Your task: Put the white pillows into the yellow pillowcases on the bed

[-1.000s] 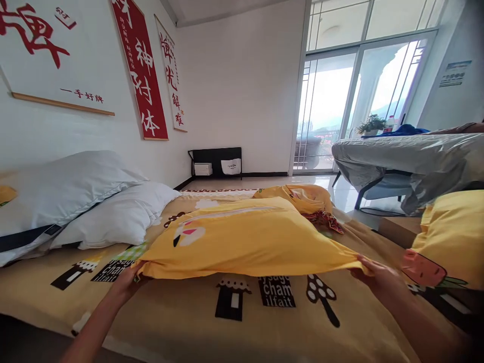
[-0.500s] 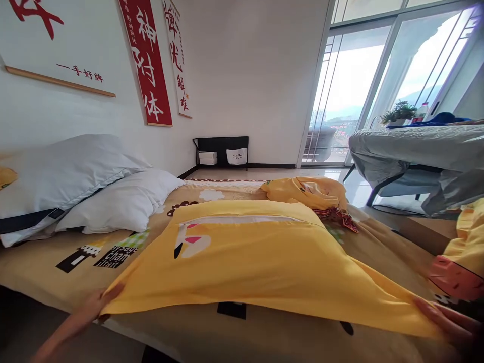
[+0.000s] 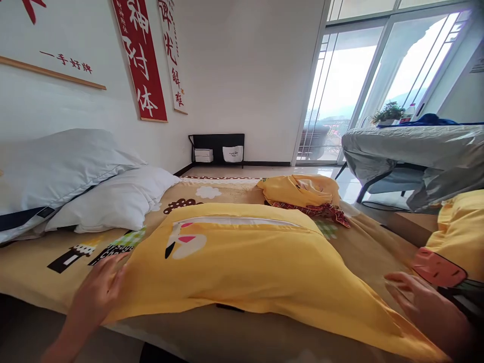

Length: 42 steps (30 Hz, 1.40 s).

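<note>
A yellow pillowcase (image 3: 242,267) lies filled out on the bed, with a printed white, pink and black figure at its left. White shows through the long slit along its far side. My left hand (image 3: 100,285) is at the pillowcase's left edge, fingers stretched forward and not gripping; whether it touches the cloth is hard to tell. My right hand (image 3: 427,307) hovers beside the right near corner, its fingers loosely bent and apart, holding nothing.
Two white pillows, one nearer (image 3: 113,199) and one behind (image 3: 75,154), rest at the left by the wall. Crumpled yellow cloth (image 3: 302,189) lies on the patterned bedsheet (image 3: 363,237). More yellow fabric (image 3: 463,227) is at right, near a covered table (image 3: 412,146).
Both hands have let go of the pillowcase's near corners. My left hand has moved forward along the edge; my right hand has lifted forward and inward. The view has shifted slightly.
</note>
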### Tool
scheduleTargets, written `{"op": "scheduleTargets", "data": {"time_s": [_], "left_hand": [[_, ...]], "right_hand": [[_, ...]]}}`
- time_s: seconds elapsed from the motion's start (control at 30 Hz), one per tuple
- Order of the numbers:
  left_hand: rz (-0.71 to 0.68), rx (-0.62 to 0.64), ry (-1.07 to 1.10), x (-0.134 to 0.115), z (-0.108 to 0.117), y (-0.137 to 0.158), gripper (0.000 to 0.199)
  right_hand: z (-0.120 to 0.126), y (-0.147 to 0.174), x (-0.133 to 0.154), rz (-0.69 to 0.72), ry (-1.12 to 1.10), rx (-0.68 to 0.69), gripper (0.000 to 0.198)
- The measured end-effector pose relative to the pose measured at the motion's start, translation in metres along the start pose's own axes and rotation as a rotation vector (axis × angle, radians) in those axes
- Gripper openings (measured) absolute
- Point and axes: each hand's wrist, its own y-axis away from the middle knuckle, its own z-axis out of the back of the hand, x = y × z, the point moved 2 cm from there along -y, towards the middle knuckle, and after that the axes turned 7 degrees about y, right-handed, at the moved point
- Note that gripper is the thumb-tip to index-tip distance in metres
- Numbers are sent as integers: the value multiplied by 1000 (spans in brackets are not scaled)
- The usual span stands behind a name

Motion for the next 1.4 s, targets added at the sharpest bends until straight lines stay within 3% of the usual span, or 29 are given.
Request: {"op": "scheduleTargets", "data": {"time_s": [0.07, 0.13, 0.23, 0.3, 0.47, 0.53, 0.6, 0.67, 0.73, 0.83, 0.93, 1.03, 1.23, 1.4], "left_hand": [[-224, 122, 123, -42, -15, -27, 41], [-349, 262, 163, -79, -38, -54, 46], [-342, 393, 196, -105, -70, -87, 47], [-295, 425, 181, -103, -81, -101, 45], [-276, 502, 151, -61, -79, -115, 49], [-245, 504, 177, -48, -76, -120, 49], [-255, 479, 216, -48, -72, -129, 47], [-273, 379, 285, -59, -66, -141, 44], [-224, 191, 381, -73, -58, -153, 42], [-107, 16, 458, -85, -55, -166, 45], [-138, 140, 437, -86, -68, -168, 45], [-205, 256, 391, -81, -86, -164, 40], [-181, 245, 305, -72, -113, -161, 39], [-163, 223, 273, -73, -115, -147, 38]], "right_hand": [[1, -31, 45, 74, -63, 54, 29], [-6, -54, 101, 262, -154, 125, 33], [-23, -79, 163, 443, -190, 194, 33], [-31, -93, 178, 462, -166, 248, 29], [-30, -114, 169, 480, -87, 461, 35], [-21, -117, 168, 524, -152, 513, 42], [-9, -120, 172, 529, -316, 479, 44], [0, -124, 175, 429, -501, 381, 46], [1, -126, 176, 276, -577, 267, 48], [-8, -125, 179, 254, -367, 197, 46], [-22, -123, 177, 318, -175, 221, 41], [-34, -123, 171, 264, -150, 226, 39], [-56, -117, 166, 255, -132, 349, 41], [-54, -96, 167, 232, -144, 282, 46]]}}
